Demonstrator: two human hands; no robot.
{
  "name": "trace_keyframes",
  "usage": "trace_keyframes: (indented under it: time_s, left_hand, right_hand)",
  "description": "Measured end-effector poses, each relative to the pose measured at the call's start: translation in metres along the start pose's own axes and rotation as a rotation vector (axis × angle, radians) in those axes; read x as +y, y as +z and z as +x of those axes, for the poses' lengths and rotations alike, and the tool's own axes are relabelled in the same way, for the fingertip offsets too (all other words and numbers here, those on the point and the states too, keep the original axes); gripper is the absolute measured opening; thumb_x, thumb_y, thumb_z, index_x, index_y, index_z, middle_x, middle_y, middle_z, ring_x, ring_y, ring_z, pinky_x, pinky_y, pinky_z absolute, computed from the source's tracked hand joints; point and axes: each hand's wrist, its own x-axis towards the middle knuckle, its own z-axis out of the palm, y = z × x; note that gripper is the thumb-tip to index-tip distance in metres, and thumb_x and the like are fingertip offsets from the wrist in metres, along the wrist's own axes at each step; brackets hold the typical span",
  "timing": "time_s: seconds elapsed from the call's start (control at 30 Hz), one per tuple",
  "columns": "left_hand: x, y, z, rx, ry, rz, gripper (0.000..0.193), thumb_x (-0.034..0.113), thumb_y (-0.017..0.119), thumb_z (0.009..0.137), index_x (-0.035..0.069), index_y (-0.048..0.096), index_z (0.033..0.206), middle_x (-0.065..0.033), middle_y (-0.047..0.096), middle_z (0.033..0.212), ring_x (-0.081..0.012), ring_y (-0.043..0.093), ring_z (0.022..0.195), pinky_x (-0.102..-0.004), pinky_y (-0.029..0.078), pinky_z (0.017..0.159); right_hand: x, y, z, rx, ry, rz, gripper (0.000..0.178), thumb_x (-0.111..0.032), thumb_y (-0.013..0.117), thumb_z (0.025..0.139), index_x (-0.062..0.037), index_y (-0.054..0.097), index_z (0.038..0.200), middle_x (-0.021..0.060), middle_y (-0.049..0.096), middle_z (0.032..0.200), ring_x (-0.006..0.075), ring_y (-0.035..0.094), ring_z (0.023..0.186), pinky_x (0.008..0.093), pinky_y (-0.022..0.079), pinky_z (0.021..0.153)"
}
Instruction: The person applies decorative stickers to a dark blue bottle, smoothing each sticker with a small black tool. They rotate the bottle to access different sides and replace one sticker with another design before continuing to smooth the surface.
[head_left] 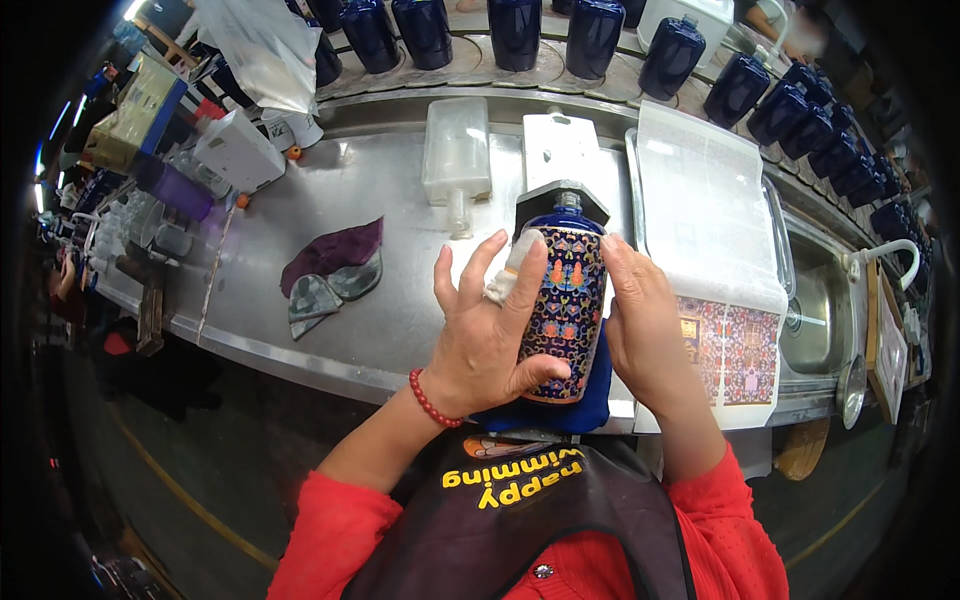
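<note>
A dark blue glass bottle point(563, 320) covered with a colourful floral pattern leans back in front of me, its neck pointing away. Under its lower end is a blue cloth point(540, 415), and a grey angular stand point(590, 205) shows behind its neck. My left hand point(490, 335) has its fingers spread, with the thumb and forefinger lying on the patterned face. White wrapping point(507, 280) covers one of its fingers. Along the bottle's right side, my right hand point(642, 325) is curved against it; some of its fingertips are hidden.
Printed pattern sheets point(750, 350) under white paper point(700, 190) lie right, beside a sink point(815, 320). A clear bottle point(457, 150) and a white block point(560, 145) stand beyond. Left lies a purple and grey cloth point(335, 270). Several blue bottles point(515, 35) line the conveyor behind.
</note>
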Motion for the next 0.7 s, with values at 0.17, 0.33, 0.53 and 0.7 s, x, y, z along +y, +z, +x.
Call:
trace_keyframes:
  time_s: [0.17, 0.33, 0.53, 0.7]
  left_hand:
    - [0.005, -0.002, -0.003, -0.125, 0.075, 0.220, 0.105, 0.085, 0.027, 0.090, 0.005, 0.038, 0.157, -0.0126, 0.060, 0.142, -0.0382, 0.024, 0.150, -0.0617, -0.006, 0.119]
    - [0.006, -0.005, 0.006, -0.123, 0.104, 0.269, 0.097, 0.082, 0.024, 0.092, 0.011, 0.043, 0.156, -0.0102, 0.067, 0.132, -0.0367, 0.029, 0.148, -0.0660, -0.005, 0.118]
    - [0.006, -0.011, 0.014, -0.185, 0.124, 0.289, 0.093, 0.080, 0.024, 0.094, 0.011, 0.048, 0.152, -0.0071, 0.069, 0.130, -0.0344, 0.035, 0.145, -0.0641, -0.006, 0.119]
    - [-0.002, -0.017, 0.017, -0.148, 0.147, 0.252, 0.091, 0.078, 0.026, 0.095, 0.008, 0.057, 0.145, -0.0070, 0.068, 0.130, -0.0316, 0.042, 0.139, -0.0601, -0.004, 0.121]
  right_hand:
    - [-0.002, 0.001, -0.003, -0.031, -0.006, -0.078, 0.066, 0.010, 0.058, 0.078, -0.0011, 0.054, 0.144, 0.0267, 0.055, 0.141, 0.0391, 0.057, 0.124, 0.0446, 0.045, 0.097]
    - [-0.002, 0.001, -0.002, -0.029, -0.020, -0.104, 0.063, 0.008, 0.059, 0.080, -0.0019, 0.056, 0.142, 0.0264, 0.055, 0.141, 0.0387, 0.058, 0.122, 0.0443, 0.045, 0.093]
    - [0.000, 0.001, -0.002, -0.046, -0.017, -0.107, 0.063, 0.007, 0.061, 0.080, -0.0023, 0.056, 0.142, 0.0260, 0.055, 0.141, 0.0383, 0.058, 0.121, 0.0442, 0.046, 0.093]
    - [-0.001, -0.002, 0.000, -0.057, -0.010, -0.096, 0.065, 0.006, 0.062, 0.080, -0.0052, 0.056, 0.144, 0.0257, 0.055, 0.141, 0.0380, 0.058, 0.121, 0.0440, 0.045, 0.093]
